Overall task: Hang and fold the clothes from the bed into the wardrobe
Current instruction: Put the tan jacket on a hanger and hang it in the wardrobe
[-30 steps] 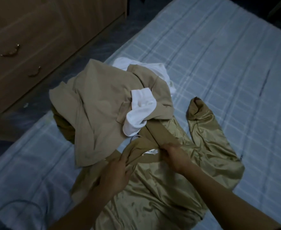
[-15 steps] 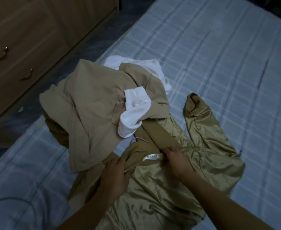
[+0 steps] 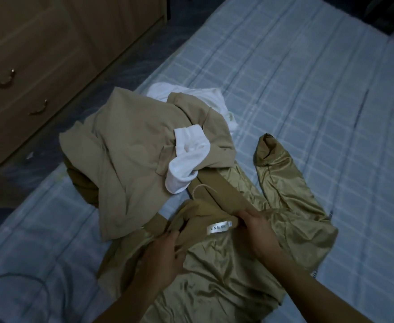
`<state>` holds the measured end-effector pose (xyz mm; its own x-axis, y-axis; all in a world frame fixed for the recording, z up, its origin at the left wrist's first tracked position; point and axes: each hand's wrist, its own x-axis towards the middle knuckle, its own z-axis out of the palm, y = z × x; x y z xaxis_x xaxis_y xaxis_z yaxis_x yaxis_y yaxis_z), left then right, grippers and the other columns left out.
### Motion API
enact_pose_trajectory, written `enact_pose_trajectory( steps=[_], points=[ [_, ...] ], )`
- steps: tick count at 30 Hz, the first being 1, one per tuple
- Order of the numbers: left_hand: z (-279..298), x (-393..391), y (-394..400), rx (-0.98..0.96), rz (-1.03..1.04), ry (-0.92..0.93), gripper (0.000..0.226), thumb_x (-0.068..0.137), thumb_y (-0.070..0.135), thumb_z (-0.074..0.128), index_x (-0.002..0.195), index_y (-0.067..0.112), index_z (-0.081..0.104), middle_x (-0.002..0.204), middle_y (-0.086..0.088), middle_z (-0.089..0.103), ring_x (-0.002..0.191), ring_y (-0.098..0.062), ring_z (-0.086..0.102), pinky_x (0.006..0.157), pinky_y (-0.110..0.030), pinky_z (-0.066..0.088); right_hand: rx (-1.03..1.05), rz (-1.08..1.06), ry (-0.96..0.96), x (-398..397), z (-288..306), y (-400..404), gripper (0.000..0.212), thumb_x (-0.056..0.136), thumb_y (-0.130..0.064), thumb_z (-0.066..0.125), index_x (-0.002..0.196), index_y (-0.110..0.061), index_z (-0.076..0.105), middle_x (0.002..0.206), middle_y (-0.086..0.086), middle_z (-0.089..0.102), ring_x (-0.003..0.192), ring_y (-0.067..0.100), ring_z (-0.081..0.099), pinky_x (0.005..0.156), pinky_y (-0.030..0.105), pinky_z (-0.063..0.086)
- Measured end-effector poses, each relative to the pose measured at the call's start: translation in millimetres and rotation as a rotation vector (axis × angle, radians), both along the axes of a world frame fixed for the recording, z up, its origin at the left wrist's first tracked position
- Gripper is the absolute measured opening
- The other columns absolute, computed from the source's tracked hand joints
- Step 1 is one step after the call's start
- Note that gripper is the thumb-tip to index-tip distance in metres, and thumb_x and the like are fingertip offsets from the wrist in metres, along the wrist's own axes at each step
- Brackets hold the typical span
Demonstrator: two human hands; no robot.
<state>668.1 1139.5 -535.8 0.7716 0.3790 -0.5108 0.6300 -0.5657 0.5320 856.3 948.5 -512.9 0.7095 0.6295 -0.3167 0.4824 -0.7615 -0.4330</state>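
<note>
Both hands' grip [image 3: 214,238] on jacket collar [image 3: 203,220]

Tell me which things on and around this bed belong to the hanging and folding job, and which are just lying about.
Part of the job:
coat with shiny lining, gripped at the collar by left hand and right hand
beige garment
white socks
white garment
wooden wardrobe

Just lying about:
checked bedsheet
cable on the sheet

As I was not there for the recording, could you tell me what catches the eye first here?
Both hands, left hand and right hand, grip the collar of a shiny gold-lined coat at bottom centre. Behind it lies a beige garment with a white sock on top, on the checked bed.
</note>
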Motion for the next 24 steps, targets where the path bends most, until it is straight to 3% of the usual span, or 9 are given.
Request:
enact_pose_trajectory(
  steps=[4, 9, 12, 14, 18, 21, 24],
  points=[
    [23.6, 2.8, 1.1, 0.003, -0.026, -0.018, 0.062, 0.090, 0.041, 0.057, 0.147, 0.022, 0.039, 0.136, -0.006, 0.057, 0.122, -0.025, 0.053, 0.100, -0.034, 0.042, 0.086, -0.055, -0.060, 5.1, 39.7, 1.0, 0.026, 0.074, -0.018, 0.052, 0.093, -0.015, 0.069, 0.086, 0.006, 0.065, 0.073, 0.022, 0.060, 0.062, 0.031, 0.046],
    [86.2, 21.1, 5.5, -0.030, -0.008, -0.190, 0.069, 0.083, 0.054, 0.050, 0.141, 0.017, 0.048, 0.133, -0.008, 0.059, 0.120, -0.030, 0.056, 0.099, -0.038, 0.046, 0.183, -0.087, -0.162, 15.4, 96.4, -6.9, 0.021, 0.079, -0.005, 0.063, 0.095, -0.018, 0.066, 0.090, 0.001, 0.061, 0.078, 0.016, 0.054, 0.063, 0.024, 0.040],
    [140.0, 35.7, 9.3, -0.102, -0.025, -0.289, 0.056, 0.078, 0.061, 0.056, 0.125, 0.031, 0.055, 0.114, 0.007, 0.065, 0.101, -0.015, 0.062, 0.086, -0.035, 0.052, 0.290, -0.125, -0.229, 21.7, 138.9, -12.8, 0.018, 0.081, -0.013, 0.054, 0.095, -0.020, 0.064, 0.089, -0.002, 0.058, 0.079, 0.014, 0.051, 0.066, 0.030, 0.040],
    [181.4, 44.0, 11.1, -0.177, -0.047, -0.344, 0.041, 0.087, 0.064, 0.052, 0.113, 0.033, 0.058, 0.104, 0.014, 0.066, 0.091, -0.002, 0.062, 0.082, -0.032, 0.052, 0.359, -0.140, -0.279, 25.0, 169.4, -17.3, 0.020, 0.081, -0.017, 0.051, 0.096, -0.020, 0.063, 0.091, -0.004, 0.057, 0.081, 0.012, 0.050, 0.069, 0.029, 0.039],
    [267.3, 51.6, 13.5, -0.251, -0.153, -0.432, 0.013, 0.097, 0.036, 0.056, 0.093, 0.026, 0.064, 0.084, 0.009, 0.065, 0.079, -0.005, 0.061, 0.070, -0.026, 0.048, 0.460, -0.153, -0.393, 26.2, 239.4, -25.5, 0.020, 0.078, -0.017, 0.051, 0.095, -0.022, 0.061, 0.088, -0.004, 0.056, 0.080, 0.018, 0.054, 0.072, 0.034, 0.044],
    [325.9, 47.6, 7.5, -0.204, -0.221, -0.542, 0.005, 0.093, 0.031, 0.062, 0.092, 0.029, 0.066, 0.085, 0.013, 0.065, 0.083, -0.004, 0.061, 0.069, -0.018, 0.045, 0.519, -0.140, -0.499, 19.6, 293.7, -31.2, 0.022, 0.074, -0.012, 0.055, 0.093, -0.021, 0.064, 0.088, -0.005, 0.056, 0.080, 0.018, 0.055, 0.073, 0.028, 0.040],
    [370.9, 36.6, -5.0, -0.098, -0.238, -0.712, 0.008, 0.094, 0.030, 0.060, 0.092, 0.028, 0.067, 0.085, 0.012, 0.065, 0.083, -0.005, 0.061, 0.071, -0.022, 0.049, 0.562, -0.154, -0.590, 3.7, 342.5, -39.1, 0.022, 0.075, -0.016, 0.050, 0.090, -0.016, 0.065, 0.085, 0.000, 0.060, 0.079, 0.016, 0.053, 0.070, 0.021, 0.033]
  ],
)
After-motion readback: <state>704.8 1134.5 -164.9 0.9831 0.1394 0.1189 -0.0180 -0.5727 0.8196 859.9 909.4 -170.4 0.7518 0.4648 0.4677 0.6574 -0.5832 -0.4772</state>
